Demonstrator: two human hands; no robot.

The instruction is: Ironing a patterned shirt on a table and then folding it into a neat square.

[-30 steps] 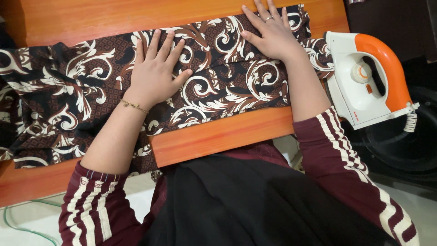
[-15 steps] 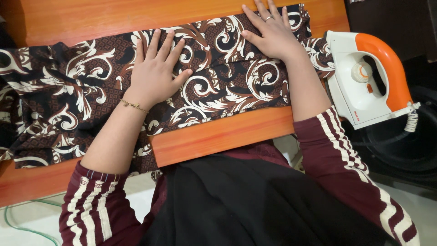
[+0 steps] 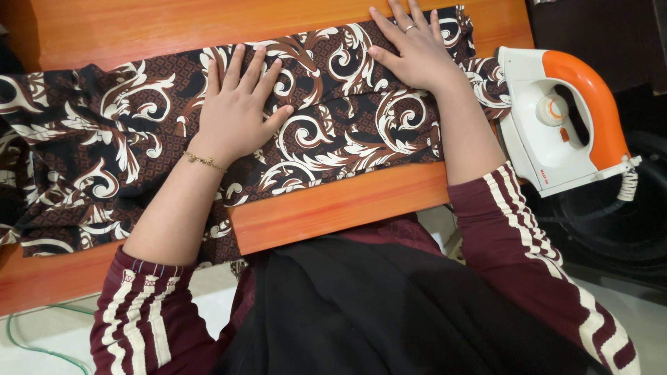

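Long orange wooden table (image 3: 313, 215), and across it lies the patterned cloth (image 3: 333, 132), black with brown and cream scrolls, its left end spilling over the edge. Left hand (image 3: 236, 114) lies flat on its middle, fingers spread, gripping nothing; right hand (image 3: 415, 52) likewise at the far end. Even downward pressure looks best for flattening creases. White-and-orange iron (image 3: 563, 118) rests just beside, untouched.

Bright, even light falls from above; the orange worktop (image 3: 333, 208) shows a soft sheen, shadows stay faint, focus is sharp, and the far right corner is dim.
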